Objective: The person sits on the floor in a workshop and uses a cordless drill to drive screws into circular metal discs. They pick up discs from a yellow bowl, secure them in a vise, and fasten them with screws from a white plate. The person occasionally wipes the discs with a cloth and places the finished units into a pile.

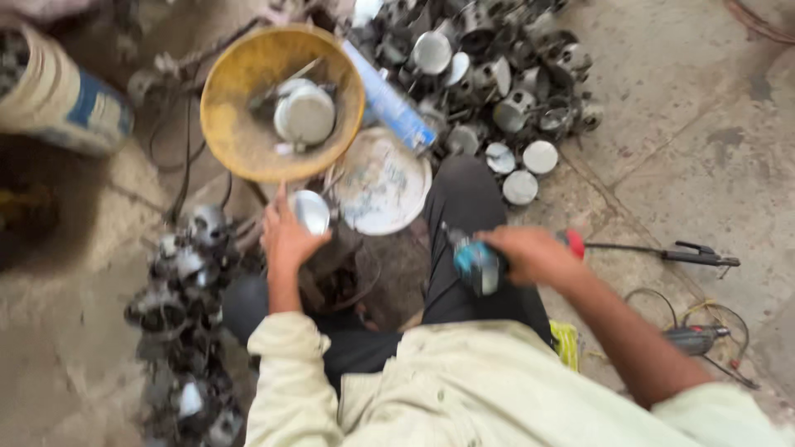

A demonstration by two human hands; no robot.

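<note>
Two hands busy over a grimy concrete floor. Left hand (pixel 286 236), fingers curled round a small shiny metal cup-shaped part (pixel 312 210), holds it up just below the yellow basin (pixel 240 141) in the upper middle of the frame. Right hand (pixel 530 252), closed tight on a teal power tool (pixel 478 266), sits centre-right over the person's dark-trousered knee.

Progress, judged roughly: one similar round metal part (pixel 305 113) already lies in the basin, a big heap of grey cylindrical castings (pixel 489 74) fills the upper right, and a darker pile of oily assemblies (pixel 186 314) sits lower left, so plenty looks left to handle.

Textures: dull cast metal, polished round caps, worn plastic basin, a chipped white round lid (pixel 383 184). Frame is motion-blurred; fine detail unclear.
</note>
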